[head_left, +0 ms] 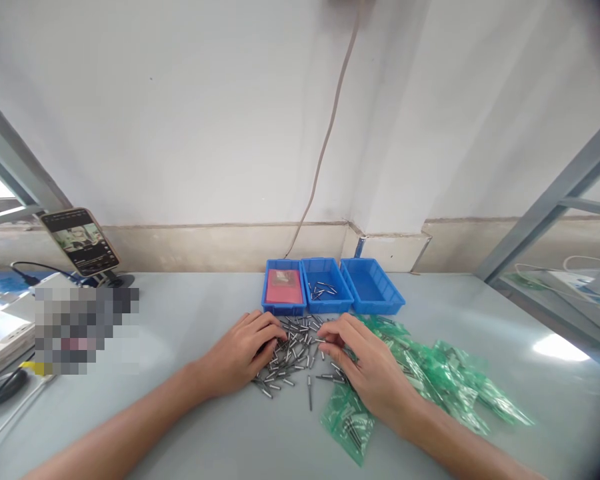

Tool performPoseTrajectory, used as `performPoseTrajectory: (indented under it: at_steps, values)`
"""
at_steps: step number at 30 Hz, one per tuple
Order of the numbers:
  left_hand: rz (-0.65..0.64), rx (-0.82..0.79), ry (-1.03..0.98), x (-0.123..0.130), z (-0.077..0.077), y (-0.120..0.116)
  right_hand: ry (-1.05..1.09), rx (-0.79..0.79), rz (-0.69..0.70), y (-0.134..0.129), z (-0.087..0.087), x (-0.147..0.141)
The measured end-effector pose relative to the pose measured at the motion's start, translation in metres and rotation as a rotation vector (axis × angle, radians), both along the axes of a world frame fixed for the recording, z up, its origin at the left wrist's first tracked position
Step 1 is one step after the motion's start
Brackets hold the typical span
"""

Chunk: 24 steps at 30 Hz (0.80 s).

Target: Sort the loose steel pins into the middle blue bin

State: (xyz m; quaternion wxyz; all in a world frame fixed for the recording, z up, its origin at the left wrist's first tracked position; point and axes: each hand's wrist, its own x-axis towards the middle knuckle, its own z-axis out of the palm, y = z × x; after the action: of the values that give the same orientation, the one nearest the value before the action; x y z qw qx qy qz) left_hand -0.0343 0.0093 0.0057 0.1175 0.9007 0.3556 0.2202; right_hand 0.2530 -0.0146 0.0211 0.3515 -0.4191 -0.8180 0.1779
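Several small metal pins lie in a loose pile on the grey table. My left hand rests at the pile's left side, fingers curled over some pins; whether it grips one is hidden. On the right of the pile, my right hand pinches a small metal pin between thumb and fingertips. A single pin lies apart, nearer the front. Below my right hand is a green plastic bag with pins inside. More green bags are heaped to the right, partly behind that hand.
Behind the pile stand three blue trays: the left one holds a pink item, the middle one a few pins, the right one nothing visible. A phone on a stand is at the back left, near cables. Metal frames flank the table.
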Motion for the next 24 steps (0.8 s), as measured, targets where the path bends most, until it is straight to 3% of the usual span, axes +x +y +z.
performPoseTrajectory:
  at_steps: [6,24]
  values:
    - [0.004,0.002,-0.002,-0.0003,0.0,0.0007,0.001,0.091,0.025,0.0022,0.0001,0.0002]
    - [-0.003,-0.004,-0.001,-0.0008,0.0001,0.0001,-0.012,0.024,-0.028,0.0009,0.0023,0.0]
